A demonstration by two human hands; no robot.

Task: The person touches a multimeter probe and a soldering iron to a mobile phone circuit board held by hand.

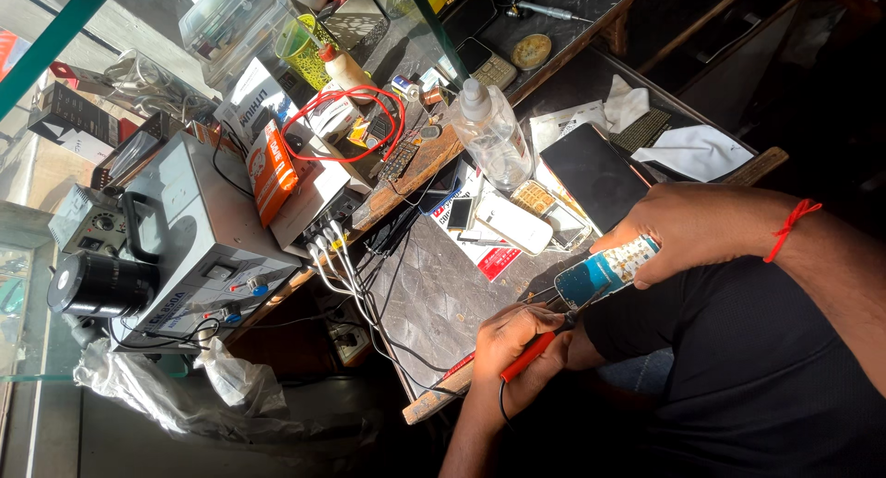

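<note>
Right hand [688, 227], red thread band on the wrist, is closed around a slim mobile phone with a blue-and-white patterned face [604, 270]. The phone is held tilted off the surface, just right of the worn grey metal-topped workbench [443, 293], over the person's lap.

Left hand [517, 347] grips a thin red-handled probe tool [531, 353] like a pen. The tip points up at the phone's lower end. Can't tell if tip and phone are touching. A black lead runs down from the tool past the wrist.

On the bench, left of the right hand:
- white bar-shaped phone [512, 224] lying flat, with a keypad phone body [552, 210] just beside it
- black flat tablet-like slab [595, 173], further up
- clear plastic squeeze bottle with a white cap [492, 132], lying tilted near the wooden shelf edge

Far left: a grey metal box-shaped bench power supply [198, 247] with a black handle, and a black cylindrical microscope-like barrel [97, 284] against it. An orange cardboard box [272, 169] sits on top. A loop of red wire [346, 123] lies on the shelf clutter beyond it. A bundle of white cables [341, 266] hangs off the shelf front, between the supply and the bench.

White cloth rags [692, 150] lie at the upper right, well apart from both hands.
</note>
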